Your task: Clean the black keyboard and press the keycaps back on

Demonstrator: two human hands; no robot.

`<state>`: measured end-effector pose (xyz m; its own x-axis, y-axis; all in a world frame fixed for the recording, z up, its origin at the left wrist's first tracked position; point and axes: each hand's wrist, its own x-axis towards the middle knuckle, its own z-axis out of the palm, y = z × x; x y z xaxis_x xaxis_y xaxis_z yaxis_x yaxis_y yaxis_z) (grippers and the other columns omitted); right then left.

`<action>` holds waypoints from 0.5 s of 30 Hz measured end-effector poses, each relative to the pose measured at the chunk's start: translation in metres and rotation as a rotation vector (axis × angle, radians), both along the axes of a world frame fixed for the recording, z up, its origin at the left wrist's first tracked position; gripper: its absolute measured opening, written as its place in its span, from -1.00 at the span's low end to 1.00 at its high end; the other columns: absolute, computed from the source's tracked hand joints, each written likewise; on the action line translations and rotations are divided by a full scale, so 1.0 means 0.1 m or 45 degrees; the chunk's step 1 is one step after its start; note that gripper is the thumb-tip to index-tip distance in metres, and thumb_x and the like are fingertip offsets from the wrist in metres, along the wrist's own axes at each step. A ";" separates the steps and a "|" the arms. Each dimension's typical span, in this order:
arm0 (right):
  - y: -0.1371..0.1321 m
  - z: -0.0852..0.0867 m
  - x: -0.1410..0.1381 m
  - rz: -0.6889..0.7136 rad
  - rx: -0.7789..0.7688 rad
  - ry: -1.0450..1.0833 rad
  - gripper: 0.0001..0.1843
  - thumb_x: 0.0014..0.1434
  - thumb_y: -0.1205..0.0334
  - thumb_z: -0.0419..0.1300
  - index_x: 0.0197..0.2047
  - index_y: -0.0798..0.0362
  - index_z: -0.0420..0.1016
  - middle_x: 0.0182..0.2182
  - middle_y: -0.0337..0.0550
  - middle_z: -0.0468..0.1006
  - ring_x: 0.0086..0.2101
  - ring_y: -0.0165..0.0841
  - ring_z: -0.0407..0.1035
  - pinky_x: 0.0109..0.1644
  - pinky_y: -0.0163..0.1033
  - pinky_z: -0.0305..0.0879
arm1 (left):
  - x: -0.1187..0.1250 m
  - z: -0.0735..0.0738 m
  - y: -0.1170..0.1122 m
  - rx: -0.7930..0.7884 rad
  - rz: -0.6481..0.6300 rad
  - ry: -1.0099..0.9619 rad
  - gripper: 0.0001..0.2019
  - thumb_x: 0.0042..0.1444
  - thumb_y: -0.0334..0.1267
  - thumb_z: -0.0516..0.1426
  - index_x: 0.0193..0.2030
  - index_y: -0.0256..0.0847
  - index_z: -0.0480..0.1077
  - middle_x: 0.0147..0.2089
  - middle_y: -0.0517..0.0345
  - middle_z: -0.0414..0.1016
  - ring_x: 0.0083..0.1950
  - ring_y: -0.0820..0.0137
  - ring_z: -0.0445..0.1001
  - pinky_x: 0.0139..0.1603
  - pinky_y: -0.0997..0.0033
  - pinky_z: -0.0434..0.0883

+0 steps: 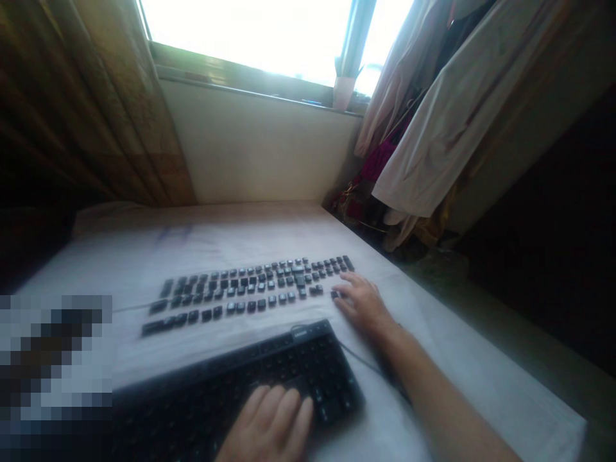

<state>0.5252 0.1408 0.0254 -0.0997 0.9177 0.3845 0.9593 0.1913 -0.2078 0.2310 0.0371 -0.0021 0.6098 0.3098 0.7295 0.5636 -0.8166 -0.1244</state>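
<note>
A black keyboard frame (289, 366) lies near me on a white cloth, most of its key slots bare. My left hand (272, 423) rests flat on its right part, fingers stretched out. Beyond it, several loose black keycaps (250, 289) are laid out in rows on the cloth like a keyboard layout. My right hand (360, 301) reaches to the right end of these rows, fingers curled down over a keycap (335, 294) there; whether it grips it I cannot tell.
The white cloth (433, 333) covers a table whose right edge drops to a dark floor. A thin cable (359, 359) runs from the keyboard under my right arm. Hanging clothes (433, 147) are at the right, a bright window (250, 32) ahead, a curtain (96, 109) at the left.
</note>
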 end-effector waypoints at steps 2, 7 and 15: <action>0.01 -0.02 -0.01 0.009 0.026 0.002 -0.76 0.14 0.36 0.28 -0.12 -0.04 0.65 0.10 0.05 0.53 0.18 0.00 0.29 0.20 0.16 0.21 | 0.00 0.01 0.00 0.002 -0.007 0.012 -0.73 0.40 -0.26 -0.04 -0.05 -0.13 0.49 -0.09 0.16 0.46 -0.06 0.34 0.37 0.12 0.30 0.22; 0.00 -0.02 -0.02 0.040 0.093 0.036 -0.78 0.13 0.37 0.28 -0.15 -0.04 0.65 0.08 0.04 0.56 0.17 0.01 0.31 0.18 0.18 0.23 | 0.00 0.03 -0.02 -0.019 0.018 0.013 -0.75 0.39 -0.26 -0.03 -0.03 -0.14 0.49 -0.10 0.14 0.47 -0.05 0.33 0.37 0.13 0.29 0.22; -0.10 0.22 -0.09 0.118 0.136 0.161 -0.82 0.15 0.35 0.26 -0.17 -0.01 0.63 0.02 0.03 0.60 0.11 0.00 0.40 0.17 0.18 0.29 | 0.00 0.18 -0.11 -0.210 0.029 0.084 -0.70 0.38 -0.27 -0.06 0.06 -0.17 0.45 -0.03 0.12 0.51 0.01 0.30 0.40 0.15 0.25 0.27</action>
